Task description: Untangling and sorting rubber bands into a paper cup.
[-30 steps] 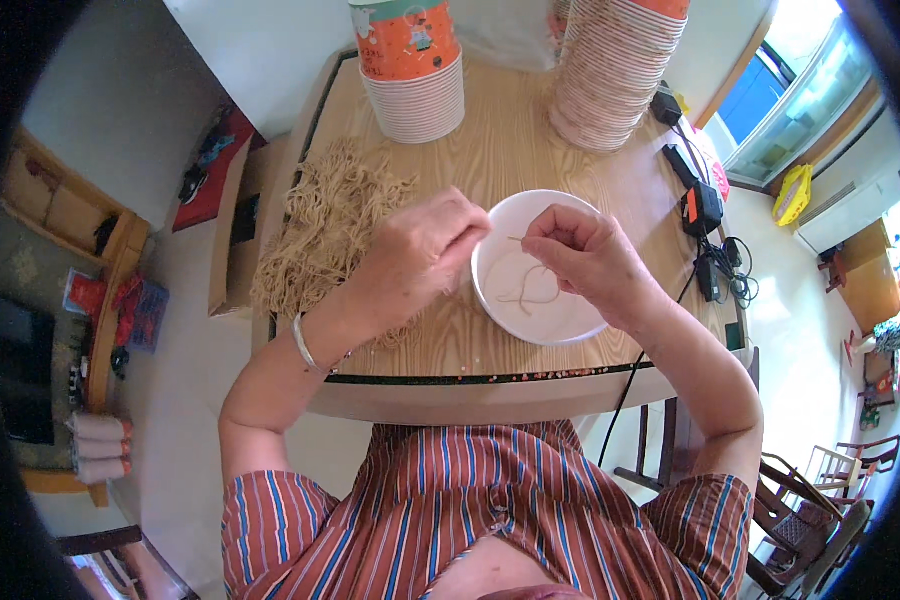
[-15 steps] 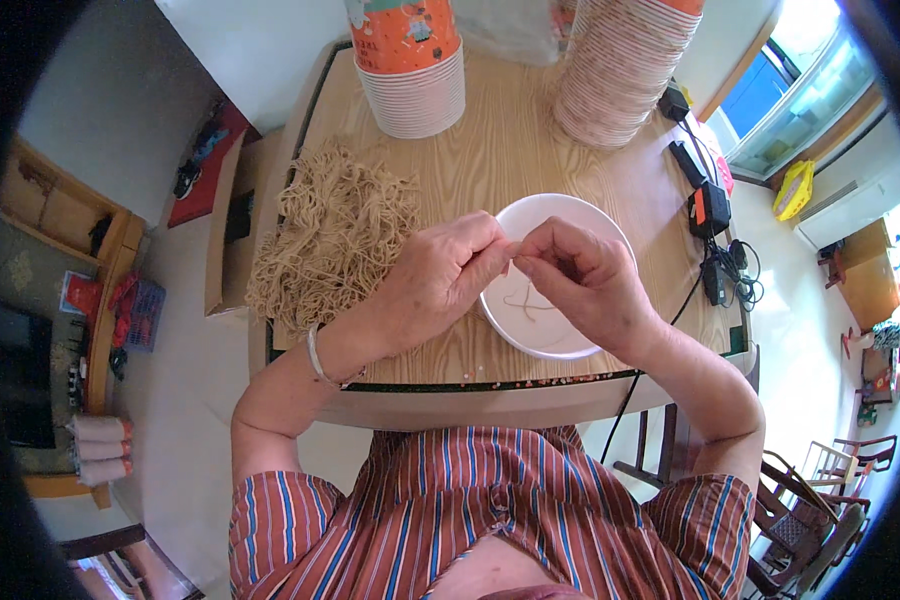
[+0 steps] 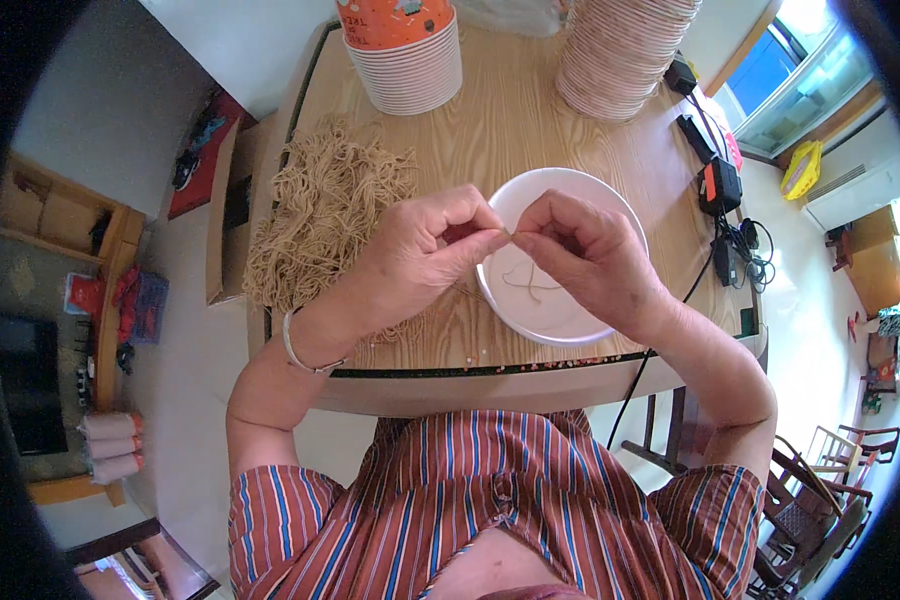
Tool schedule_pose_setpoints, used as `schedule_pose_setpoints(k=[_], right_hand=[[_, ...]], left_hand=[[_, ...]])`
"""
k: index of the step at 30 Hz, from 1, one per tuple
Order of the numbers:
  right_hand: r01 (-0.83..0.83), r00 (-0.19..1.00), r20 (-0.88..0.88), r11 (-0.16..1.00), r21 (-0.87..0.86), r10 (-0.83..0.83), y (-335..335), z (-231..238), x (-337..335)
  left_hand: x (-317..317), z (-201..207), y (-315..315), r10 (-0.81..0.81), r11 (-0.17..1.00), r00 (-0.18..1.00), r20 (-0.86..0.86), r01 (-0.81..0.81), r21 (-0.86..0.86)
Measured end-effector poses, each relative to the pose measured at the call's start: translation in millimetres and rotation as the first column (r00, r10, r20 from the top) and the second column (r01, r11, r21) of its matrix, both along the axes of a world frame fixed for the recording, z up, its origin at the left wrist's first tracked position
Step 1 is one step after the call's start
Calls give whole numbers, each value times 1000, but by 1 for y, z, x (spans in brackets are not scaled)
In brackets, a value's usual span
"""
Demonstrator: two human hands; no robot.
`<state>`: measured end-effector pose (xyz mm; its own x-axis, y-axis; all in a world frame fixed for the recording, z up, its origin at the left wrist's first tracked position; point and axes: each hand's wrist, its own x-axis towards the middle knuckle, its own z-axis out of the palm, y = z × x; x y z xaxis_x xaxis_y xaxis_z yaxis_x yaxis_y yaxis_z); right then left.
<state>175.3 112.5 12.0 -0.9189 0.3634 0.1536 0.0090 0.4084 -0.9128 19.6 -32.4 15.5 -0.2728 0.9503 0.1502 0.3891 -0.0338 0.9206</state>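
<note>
Over the white bowl (image 3: 625, 215), my left hand (image 3: 430, 235) and my right hand (image 3: 595, 250) meet at their fingertips. Both are closed in a pinch, with thumb against forefinger. A tiny bit of tan strand (image 3: 510, 234) shows between the two pinches; most of it is hidden by the fingers. Inside the bowl lie a few thin tan strand pieces (image 3: 533, 284). To the left of my left hand spreads a heap of tangled tan strands (image 3: 320, 215), resembling yarn or noodles. Some of them reach under my left forearm.
Stacked paper tubs (image 3: 405, 75), orange on top, stand behind the heap. A taller tub stack (image 3: 620, 60) is at the back right. Black adapters and cables (image 3: 725, 210) line the table's right side. Small crumbs (image 3: 550, 363) dot the table's front edge (image 3: 450, 395).
My left fingers have straightened somewhat and the fingertips still meet. The head view has shifted slightly, so the tubs sit higher in it. The strand pieces remain in the bowl.
</note>
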Motion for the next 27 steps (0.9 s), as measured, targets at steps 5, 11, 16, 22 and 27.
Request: schedule_pose_setpoints(k=[5, 11, 16, 22, 27], right_hand=[[-15, 1000, 2, 1000, -11, 15, 2, 0, 2], [-31, 999, 27, 996, 86, 29, 0, 7, 4], [-51, 994, -88, 994, 93, 59, 2, -5, 4], [-64, 998, -8, 997, 44, 64, 4, -1, 2], [-52, 996, 77, 999, 17, 50, 4, -8, 2]], left_hand=[[-2, 2, 1, 8, 992, 984, 179, 15, -128], [0, 2, 0, 51, 992, 999, 9, -49, -116], [2, 7, 1, 15, 998, 981, -195, -26, -56], [-1, 4, 2, 25, 999, 966, -258, -14, 44], [-6, 1, -4, 95, 991, 957, -272, -67, 113]])
